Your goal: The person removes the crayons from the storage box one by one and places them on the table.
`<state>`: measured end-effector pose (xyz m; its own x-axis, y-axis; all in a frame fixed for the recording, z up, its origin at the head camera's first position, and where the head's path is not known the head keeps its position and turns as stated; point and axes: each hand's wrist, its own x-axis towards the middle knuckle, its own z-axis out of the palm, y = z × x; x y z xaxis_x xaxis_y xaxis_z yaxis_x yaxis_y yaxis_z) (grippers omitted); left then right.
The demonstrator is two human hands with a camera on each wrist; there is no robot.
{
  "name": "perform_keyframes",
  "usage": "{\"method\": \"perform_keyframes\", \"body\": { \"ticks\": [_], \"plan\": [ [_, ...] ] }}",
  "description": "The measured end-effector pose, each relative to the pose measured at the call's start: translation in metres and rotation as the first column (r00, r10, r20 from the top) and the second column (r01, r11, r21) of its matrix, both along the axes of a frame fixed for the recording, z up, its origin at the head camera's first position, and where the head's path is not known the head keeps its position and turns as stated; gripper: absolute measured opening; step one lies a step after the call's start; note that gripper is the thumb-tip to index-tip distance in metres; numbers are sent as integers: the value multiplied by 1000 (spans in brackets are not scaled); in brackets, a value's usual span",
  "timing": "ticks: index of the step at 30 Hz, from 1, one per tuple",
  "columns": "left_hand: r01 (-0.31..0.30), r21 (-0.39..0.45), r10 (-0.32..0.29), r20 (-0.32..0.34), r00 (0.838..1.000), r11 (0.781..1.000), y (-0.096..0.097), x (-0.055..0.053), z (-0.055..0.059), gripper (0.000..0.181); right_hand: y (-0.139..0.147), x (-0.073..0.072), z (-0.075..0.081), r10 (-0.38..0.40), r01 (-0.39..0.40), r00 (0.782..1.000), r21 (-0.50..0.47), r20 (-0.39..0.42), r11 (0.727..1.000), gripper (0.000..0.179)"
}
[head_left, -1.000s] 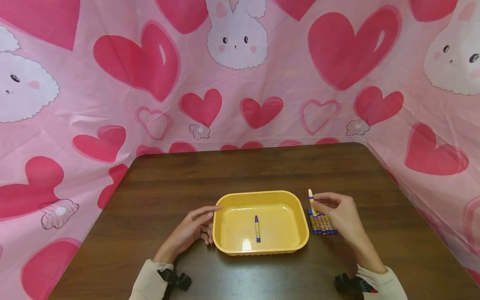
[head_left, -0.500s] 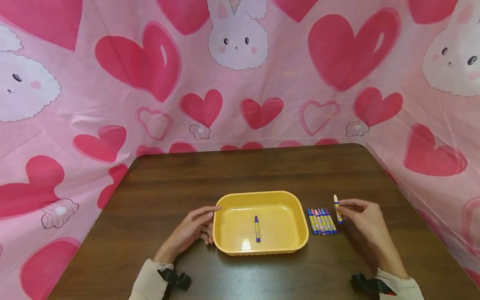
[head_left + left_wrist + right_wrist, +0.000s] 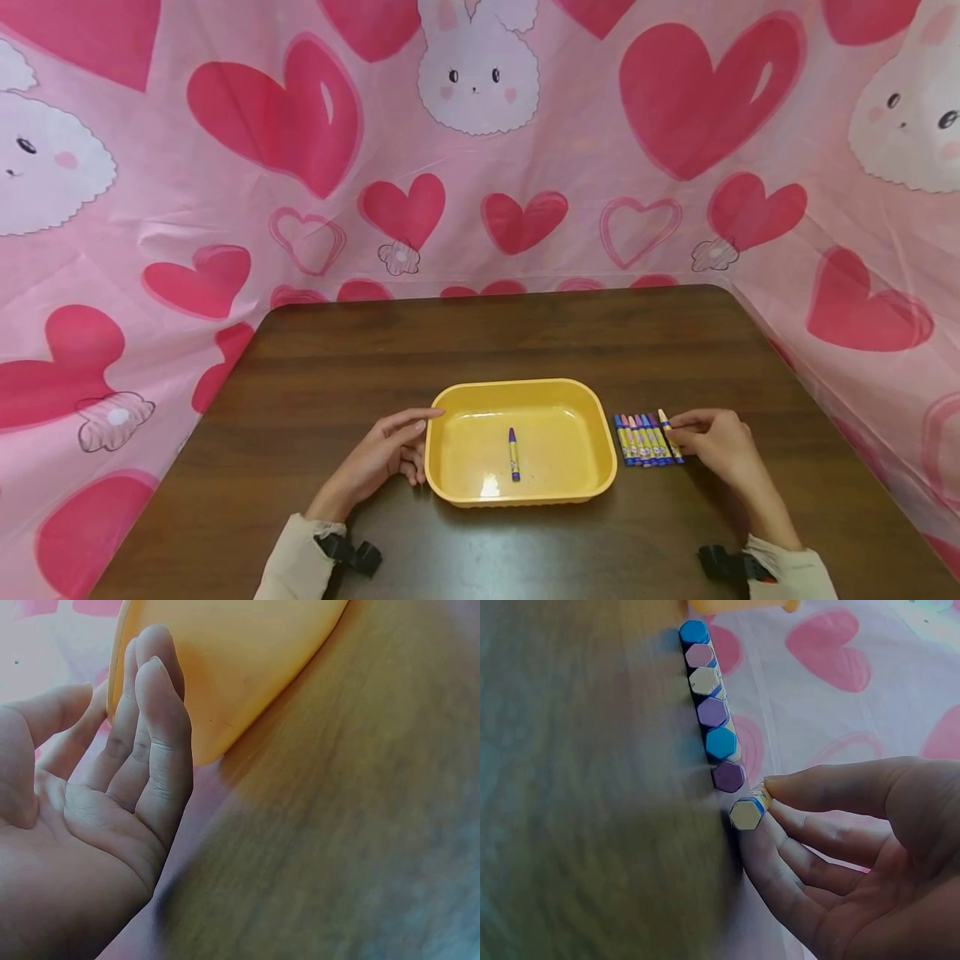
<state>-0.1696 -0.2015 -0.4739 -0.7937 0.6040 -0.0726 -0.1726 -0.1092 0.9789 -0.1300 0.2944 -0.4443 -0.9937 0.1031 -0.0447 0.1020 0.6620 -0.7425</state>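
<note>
At the right end of a row of several crayons, my right hand pinches a cream crayon between thumb and fingertips. In the right wrist view the cream crayon's end sits low beside the dark purple crayon, a small gap between their ends. My left hand rests against the left side of a yellow tray, its index finger over the rim. Loosely bent fingers lie along the tray's wall in the left wrist view. A single purple-tipped crayon lies inside the tray.
A dark wooden table bears everything. Pink cloth printed with hearts and rabbits hangs behind it and at both sides. The crayon row lies close to the tray's right wall.
My right hand has carried the cream crayon from above the row's left part past its right end, then lowered it beside the row. My left hand has stayed at the tray.
</note>
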Motion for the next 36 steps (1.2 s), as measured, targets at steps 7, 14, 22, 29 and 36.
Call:
{"method": "perform_keyframes", "body": {
  "ticks": [7,14,22,29,36],
  "plan": [
    [-4,-7,4,-3,1000,1000,-2,0,-1,49,-4,0,-5,7,-7,1000,22,-13,1000,21],
    [-4,-8,4,-5,1000,1000,-4,1,-2,49,-8,-1,-7,8,-7,1000,19,-22,1000,20],
    [-2,-10,2,-14,1000,1000,-6,2,0,48,-8,-1,-8,-7,9,1000,50,-27,999,19],
    [1,-15,-1,-28,1000,1000,-7,2,-2,47,-5,-1,-7,1,-1,1000,23,-16,1000,21],
    [15,-1,-15,-37,999,1000,-2,0,-1,47,4,3,4,-60,64,995,45,-85,997,23]
  ]
}}
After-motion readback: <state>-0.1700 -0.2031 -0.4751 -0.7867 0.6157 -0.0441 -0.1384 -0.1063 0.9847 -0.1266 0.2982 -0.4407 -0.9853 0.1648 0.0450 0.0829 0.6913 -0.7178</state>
